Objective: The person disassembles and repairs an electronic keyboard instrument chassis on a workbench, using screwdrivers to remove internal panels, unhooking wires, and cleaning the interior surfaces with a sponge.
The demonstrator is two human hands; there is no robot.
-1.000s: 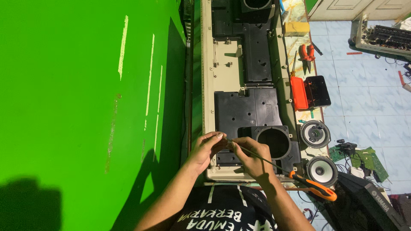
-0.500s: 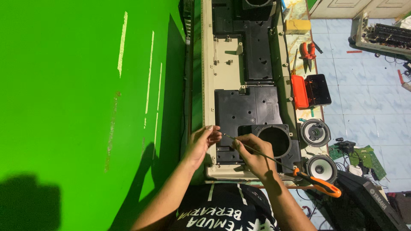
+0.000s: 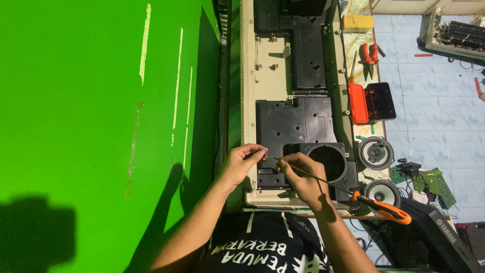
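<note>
Both hands are down at the near corner of the beige casing (image 3: pixel 248 101), right at the black plastic panel (image 3: pixel 293 126). The left hand (image 3: pixel 241 163) has its fingertips pinched together at the tip of the long screwdriver (image 3: pixel 328 183); whether a screw sits in that pinch, I cannot tell. The right hand (image 3: pixel 302 177) is closed round the thin shaft, while the orange handle (image 3: pixel 386 210) hangs free behind it. That's the risk: gripped so far forward, the tip may skate off and scratch the panel, or something small may drop into the round speaker opening (image 3: pixel 328 161) just beside it
</note>
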